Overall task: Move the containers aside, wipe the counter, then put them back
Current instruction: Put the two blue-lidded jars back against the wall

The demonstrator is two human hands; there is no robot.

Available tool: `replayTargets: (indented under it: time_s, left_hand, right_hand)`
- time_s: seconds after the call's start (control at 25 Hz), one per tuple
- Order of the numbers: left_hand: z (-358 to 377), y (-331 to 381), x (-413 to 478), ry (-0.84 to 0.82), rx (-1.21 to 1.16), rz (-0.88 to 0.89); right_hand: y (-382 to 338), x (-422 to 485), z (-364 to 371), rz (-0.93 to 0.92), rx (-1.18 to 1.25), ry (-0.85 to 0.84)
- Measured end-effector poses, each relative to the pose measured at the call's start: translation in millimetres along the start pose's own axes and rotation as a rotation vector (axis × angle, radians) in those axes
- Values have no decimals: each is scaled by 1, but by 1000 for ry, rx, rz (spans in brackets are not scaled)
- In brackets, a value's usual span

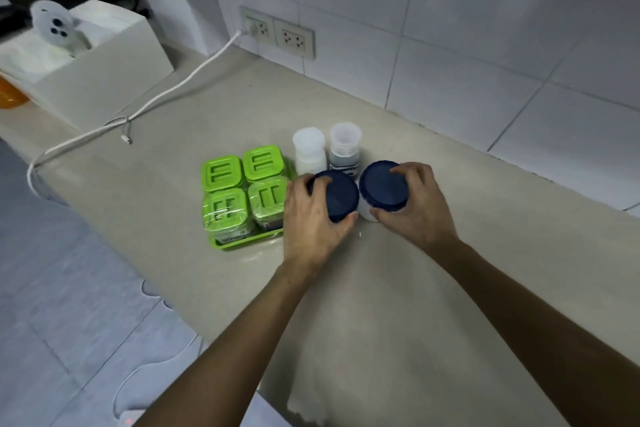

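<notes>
Matt counter, glossy wall tiles

Left hand covers near side of one blue-lid jar, jar bodies hidden under lids, orange thing cut by left edge, bottle label too blurry to read, both forearms cut off at bottom.

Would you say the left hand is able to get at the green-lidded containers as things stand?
Probably yes: the green-lidded containers sit right beside the left hand with nothing between, though it first has to release the blue-lidded jar.
</notes>
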State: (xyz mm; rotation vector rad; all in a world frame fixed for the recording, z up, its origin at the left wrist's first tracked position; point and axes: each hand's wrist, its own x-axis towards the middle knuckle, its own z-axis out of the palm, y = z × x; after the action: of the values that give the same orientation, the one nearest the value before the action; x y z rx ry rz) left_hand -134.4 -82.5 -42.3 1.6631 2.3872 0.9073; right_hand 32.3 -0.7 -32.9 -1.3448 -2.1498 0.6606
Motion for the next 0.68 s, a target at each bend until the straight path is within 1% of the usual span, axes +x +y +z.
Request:
replayTargets:
  time_s: [0.08,0.2,0.36,0.44,0.52,0.6,0.68]
  left_hand:
    - [4,15,-20,9,-103,37]
    - [21,55,-46,-91,-195,116]
    - [67,144,-65,-257,-310,254]
    - [95,193,-69,-325,-327,336]
    - [117,232,-70,-361,-342,373]
    - [139,270,-68,-390,-377,363]
    - [150,284,-59,-398,-391,339]
  right_hand:
    - [20,-20,-22,31,40,61]
    - [73,-59,-74,150,20,163]
    - [156,-112,-155,425,-68,330]
    - [196,-132,-195,531,-105,395]
    - [229,-148,-226,615,-159,431]
    - [256,-158,-257,644,-203,464]
    - [265,-153,-266,598,-296,460]
